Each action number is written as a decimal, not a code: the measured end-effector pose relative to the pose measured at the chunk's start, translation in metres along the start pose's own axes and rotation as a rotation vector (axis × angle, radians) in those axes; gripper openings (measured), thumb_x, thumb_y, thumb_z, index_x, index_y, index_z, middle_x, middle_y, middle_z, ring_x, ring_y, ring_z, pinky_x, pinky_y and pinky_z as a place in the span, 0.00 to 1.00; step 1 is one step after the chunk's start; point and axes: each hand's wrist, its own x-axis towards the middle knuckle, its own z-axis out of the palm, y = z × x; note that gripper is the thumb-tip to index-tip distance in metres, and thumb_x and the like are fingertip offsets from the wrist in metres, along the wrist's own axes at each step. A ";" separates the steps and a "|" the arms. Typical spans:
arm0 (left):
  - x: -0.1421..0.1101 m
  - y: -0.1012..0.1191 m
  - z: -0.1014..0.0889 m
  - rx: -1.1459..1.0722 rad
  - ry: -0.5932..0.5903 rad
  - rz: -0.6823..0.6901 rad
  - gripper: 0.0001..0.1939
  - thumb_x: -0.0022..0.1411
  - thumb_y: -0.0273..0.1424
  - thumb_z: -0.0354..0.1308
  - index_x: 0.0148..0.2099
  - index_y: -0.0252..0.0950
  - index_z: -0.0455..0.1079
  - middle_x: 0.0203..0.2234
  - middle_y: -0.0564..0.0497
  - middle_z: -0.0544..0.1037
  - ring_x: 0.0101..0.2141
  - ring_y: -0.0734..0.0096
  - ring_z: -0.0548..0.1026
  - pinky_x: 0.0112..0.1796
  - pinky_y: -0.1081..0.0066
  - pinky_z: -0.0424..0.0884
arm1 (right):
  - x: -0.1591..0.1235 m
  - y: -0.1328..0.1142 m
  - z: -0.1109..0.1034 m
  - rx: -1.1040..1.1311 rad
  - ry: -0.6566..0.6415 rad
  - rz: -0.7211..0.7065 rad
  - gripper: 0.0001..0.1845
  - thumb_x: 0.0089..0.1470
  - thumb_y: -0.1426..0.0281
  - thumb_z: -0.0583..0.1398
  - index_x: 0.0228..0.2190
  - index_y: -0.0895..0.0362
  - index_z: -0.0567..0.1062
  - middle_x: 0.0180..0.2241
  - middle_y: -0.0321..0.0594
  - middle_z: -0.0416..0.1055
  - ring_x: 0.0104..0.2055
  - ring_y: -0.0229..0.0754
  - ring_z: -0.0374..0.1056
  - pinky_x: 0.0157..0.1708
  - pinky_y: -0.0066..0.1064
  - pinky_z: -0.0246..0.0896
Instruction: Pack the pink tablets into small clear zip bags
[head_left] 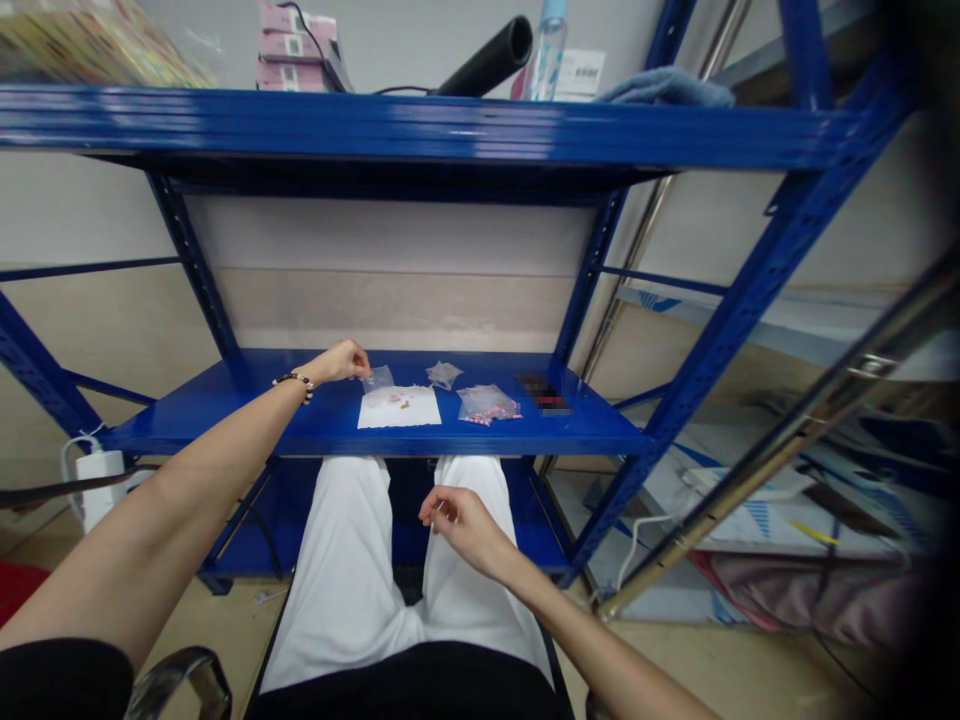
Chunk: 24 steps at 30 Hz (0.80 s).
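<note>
Near front edge of blue shelf [217,395], white paper [400,412] with small pink pieces [406,402] on it. Your left hand [346,362] at clear bag [379,377] behind paper; can't tell whether fingers clamp it. Your right hand [459,518] above lap, fingers curled, can't tell if tips meet. Bag of pink beads [487,402] right of paper, toward front edge.

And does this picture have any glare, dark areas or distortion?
Head view: pale glare on the upper blue beam; head view: right edge dark, blurred; head view: wide-angle stretch, the right blue post leaning outward; head view: bits on the white paper look soft.
</note>
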 end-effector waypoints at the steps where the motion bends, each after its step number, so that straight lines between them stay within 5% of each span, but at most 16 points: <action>1: 0.000 0.000 0.000 -0.002 0.003 -0.003 0.06 0.50 0.28 0.61 0.31 0.30 0.78 0.22 0.47 0.79 0.22 0.73 0.71 0.26 0.74 0.65 | 0.000 -0.001 0.000 -0.010 -0.001 0.000 0.14 0.48 0.82 0.52 0.29 0.58 0.75 0.29 0.38 0.75 0.30 0.36 0.70 0.29 0.25 0.61; 16: 0.009 0.001 0.007 0.106 0.059 -0.001 0.15 0.45 0.23 0.57 0.36 0.29 0.80 0.20 0.51 0.77 0.21 0.73 0.68 0.26 0.74 0.61 | -0.001 -0.003 0.004 0.005 0.029 0.002 0.13 0.50 0.82 0.53 0.32 0.58 0.75 0.27 0.38 0.74 0.30 0.38 0.70 0.30 0.26 0.59; 24: 0.009 0.016 0.002 0.076 0.090 0.033 0.06 0.48 0.26 0.62 0.31 0.31 0.78 0.24 0.47 0.80 0.27 0.69 0.73 0.30 0.72 0.64 | -0.004 -0.010 0.010 -0.039 0.017 -0.010 0.13 0.51 0.81 0.53 0.31 0.58 0.76 0.28 0.38 0.74 0.32 0.38 0.70 0.32 0.27 0.59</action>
